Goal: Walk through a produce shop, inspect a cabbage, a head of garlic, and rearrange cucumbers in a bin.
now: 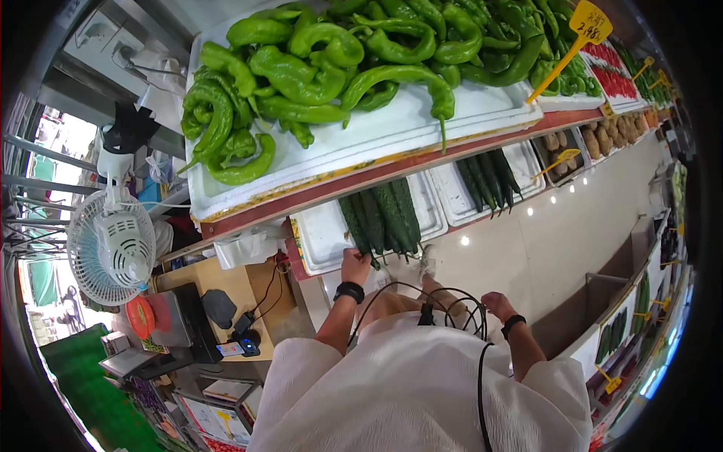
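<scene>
Several long dark green cucumbers [384, 215] lie side by side in a white foam tray [316, 230] on the lower shelf. My left hand [355, 266] is at the near end of the leftmost ones, its fingers closed at a cucumber's tip; part of the grip is hidden. Out to the right, my right hand [497, 305] hangs over the floor beside looping black cables [452, 294]. Its fingers are curled in, and nothing shows in them. Each wrist wears a black band.
Above the cucumbers, a foam tray [324, 158] heaped with green peppers [301, 75] overhangs on a red-edged shelf. More cucumbers [489, 181] and potatoes [602, 139] lie to the right. At left are a white fan [113, 245] and a wooden desk [203, 275].
</scene>
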A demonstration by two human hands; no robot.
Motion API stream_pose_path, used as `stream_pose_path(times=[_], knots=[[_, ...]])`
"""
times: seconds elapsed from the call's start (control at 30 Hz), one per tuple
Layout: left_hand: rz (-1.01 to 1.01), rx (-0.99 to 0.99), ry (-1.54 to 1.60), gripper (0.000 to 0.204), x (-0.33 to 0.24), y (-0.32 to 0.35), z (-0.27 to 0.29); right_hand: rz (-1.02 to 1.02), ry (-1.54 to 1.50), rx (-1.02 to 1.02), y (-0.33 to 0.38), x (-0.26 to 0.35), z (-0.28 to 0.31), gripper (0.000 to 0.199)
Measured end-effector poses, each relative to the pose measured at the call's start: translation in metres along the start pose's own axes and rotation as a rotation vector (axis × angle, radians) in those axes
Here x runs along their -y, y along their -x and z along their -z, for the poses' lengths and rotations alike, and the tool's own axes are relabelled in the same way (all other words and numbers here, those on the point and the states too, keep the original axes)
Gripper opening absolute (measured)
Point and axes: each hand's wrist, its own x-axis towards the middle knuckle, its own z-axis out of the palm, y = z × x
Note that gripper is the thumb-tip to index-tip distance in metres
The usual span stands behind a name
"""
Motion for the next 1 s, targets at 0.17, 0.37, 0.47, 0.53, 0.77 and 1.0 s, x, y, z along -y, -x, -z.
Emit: stream_pose_path(times=[0.17,0.37,0.47,0.53,0.77,1.0], knots=[[0.058,0.043,-0.058,0.047,-0.006,-0.011,0.001,0.208,-0.003,-0.051,0.011,0.028,-0.029,0.026],[0.058,0.155,-0.302,0.064,-0.027,-0.007,0.017,0.198,-0.115,-0.123,0.032,0.033,-0.035,0.02],[0.015,0.194,-0.262,0.054,-0.025,-0.02,0.02,0.135,-0.143,-0.147,0.028,0.024,-0.034,0.019],[-0.021,0.156,-0.189,0.05,-0.011,-0.019,0.021,0.135,-0.12,-0.14,0.034,0.016,-0.034,0.019],[0.016,0.164,0.015,0.047,0.016,-0.02,0.037,0.124,-0.183,-0.118,0.026,0.019,-0.032,0.021],[-0.092,0.159,-0.322,0.051,-0.019,-0.021,0.031,0.193,-0.103,-0.109,0.02,0.027,-0.034,0.024]])
